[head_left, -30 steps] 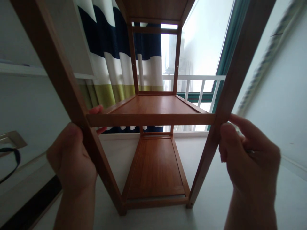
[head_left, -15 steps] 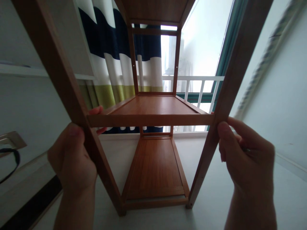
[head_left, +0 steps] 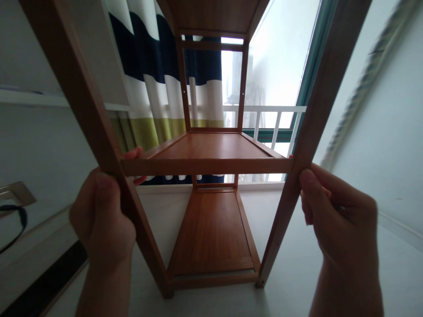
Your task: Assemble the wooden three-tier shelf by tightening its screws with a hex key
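Note:
A brown wooden shelf rack stands upright before me, with its middle board at hand height, a lower board near the floor and an upper board above. My left hand is closed round the left front post where the middle crossbar meets it; its thumb lies on the near side and fingertips show behind. On the opposite side, my right hand grips the right front post at the same height, thumb in front. Most of its fingers are hidden behind the post.
Behind the rack hang a navy, white and green curtain and a window with a white railing. Walls stand close on both sides. A socket plate with a dark cable is at the left.
Almost nothing differs. My left hand has shifted very slightly to the right, and the right post appears a touch further left.

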The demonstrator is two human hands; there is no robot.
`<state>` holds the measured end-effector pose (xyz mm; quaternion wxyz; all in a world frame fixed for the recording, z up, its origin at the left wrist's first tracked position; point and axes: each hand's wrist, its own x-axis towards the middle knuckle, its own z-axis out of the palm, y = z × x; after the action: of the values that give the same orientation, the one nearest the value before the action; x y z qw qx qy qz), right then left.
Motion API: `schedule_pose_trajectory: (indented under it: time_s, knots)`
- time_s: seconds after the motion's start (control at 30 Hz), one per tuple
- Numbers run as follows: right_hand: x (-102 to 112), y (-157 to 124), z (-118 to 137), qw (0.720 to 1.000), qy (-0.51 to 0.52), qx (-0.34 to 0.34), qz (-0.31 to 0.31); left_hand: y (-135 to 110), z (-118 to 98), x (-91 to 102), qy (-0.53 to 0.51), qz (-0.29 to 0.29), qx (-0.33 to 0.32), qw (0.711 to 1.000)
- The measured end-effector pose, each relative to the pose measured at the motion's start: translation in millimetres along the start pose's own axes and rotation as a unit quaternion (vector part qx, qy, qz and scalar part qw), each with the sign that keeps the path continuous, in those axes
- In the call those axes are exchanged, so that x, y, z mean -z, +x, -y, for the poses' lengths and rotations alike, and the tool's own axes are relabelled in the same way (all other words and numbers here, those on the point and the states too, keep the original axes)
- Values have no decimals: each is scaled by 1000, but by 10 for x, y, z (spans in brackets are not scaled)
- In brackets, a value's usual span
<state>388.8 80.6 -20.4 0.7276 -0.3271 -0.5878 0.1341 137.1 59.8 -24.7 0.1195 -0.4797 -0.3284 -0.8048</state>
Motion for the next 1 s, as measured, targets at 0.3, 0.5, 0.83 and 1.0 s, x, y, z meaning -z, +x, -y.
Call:
schedule_pose_trajectory:
  time_s: [0.3,0.5,0.83,1.0]
  knots:
    - [-26,-27,101,998,-10,-56,-21,-18,0,-6,5,-5,0,1000]
    - [-23,-18,44,999,-2,-30,-25,-5,-8,3,17,1,8,1000]
    - [-24,-11,-7,1000,-3,3,-20,-13,-22,-2,19,-3,5,1000]
    - [-17,-13,-27,1000,-1,11,-9,-12,-23,7,37,-1,7,999]
